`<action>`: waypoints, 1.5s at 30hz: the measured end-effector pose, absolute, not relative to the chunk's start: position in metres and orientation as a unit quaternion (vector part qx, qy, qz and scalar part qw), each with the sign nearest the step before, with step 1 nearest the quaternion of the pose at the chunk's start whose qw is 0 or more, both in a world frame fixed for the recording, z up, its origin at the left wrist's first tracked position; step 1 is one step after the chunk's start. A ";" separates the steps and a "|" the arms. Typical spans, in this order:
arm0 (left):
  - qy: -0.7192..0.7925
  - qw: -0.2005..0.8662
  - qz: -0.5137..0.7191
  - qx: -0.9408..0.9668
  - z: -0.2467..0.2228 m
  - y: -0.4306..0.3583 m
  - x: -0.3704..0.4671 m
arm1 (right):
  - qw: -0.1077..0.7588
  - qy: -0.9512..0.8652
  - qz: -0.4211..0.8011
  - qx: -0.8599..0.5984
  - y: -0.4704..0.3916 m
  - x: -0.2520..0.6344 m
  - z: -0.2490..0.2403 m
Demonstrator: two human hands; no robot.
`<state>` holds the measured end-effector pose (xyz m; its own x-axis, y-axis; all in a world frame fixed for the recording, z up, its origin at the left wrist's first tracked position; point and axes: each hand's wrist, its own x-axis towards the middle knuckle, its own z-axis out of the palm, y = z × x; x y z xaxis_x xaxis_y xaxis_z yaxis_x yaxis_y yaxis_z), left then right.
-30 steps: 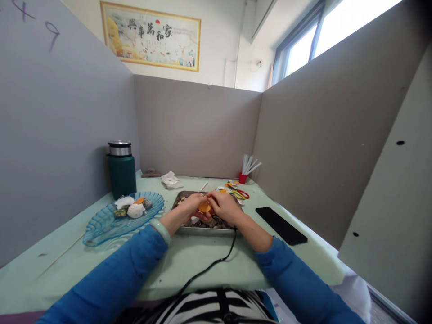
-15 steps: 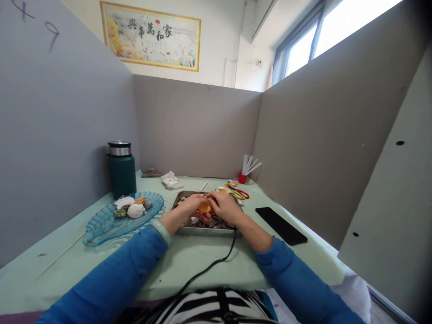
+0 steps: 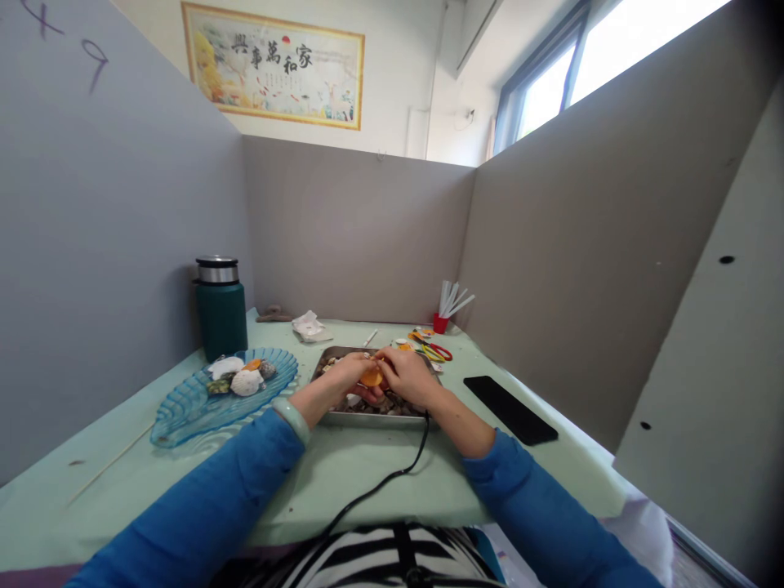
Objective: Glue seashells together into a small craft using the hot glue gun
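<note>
Over the metal tray (image 3: 367, 421), my left hand (image 3: 350, 374) is closed around an orange shell (image 3: 371, 376). The fingers of my right hand (image 3: 404, 372) are bent and pressed against the same shell from the other side. Where the fingertips meet, what they pinch is too small to make out. Beneath my hands, small shells or stones (image 3: 407, 406) fill the tray, partly hidden by my fingers. A black cable (image 3: 392, 474) runs from beside my right wrist to the table's front edge.
A blue shell-shaped plate (image 3: 184, 412) with several shells (image 3: 247, 382) stands left, before a green bottle (image 3: 221, 318). Behind the tray lie scissors (image 3: 438, 353) and a red cup (image 3: 440, 324) of white sticks. A black phone-like slab (image 3: 510, 408) lies right. Partitions enclose the table.
</note>
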<state>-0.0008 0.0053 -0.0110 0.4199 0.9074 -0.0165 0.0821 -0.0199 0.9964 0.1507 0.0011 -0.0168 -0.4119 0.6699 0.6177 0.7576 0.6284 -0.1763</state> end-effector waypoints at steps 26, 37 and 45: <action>0.411 0.563 0.360 0.620 -0.008 0.000 0.000 | 0.333 -0.838 -0.059 -0.429 0.001 0.150 -0.016; 0.400 0.564 0.356 0.628 -0.012 0.003 -0.001 | 0.331 -0.834 -0.063 -0.437 0.002 0.151 -0.017; 0.415 0.559 0.349 0.628 -0.009 0.001 0.000 | 0.327 -0.831 -0.067 -0.445 0.001 0.150 -0.017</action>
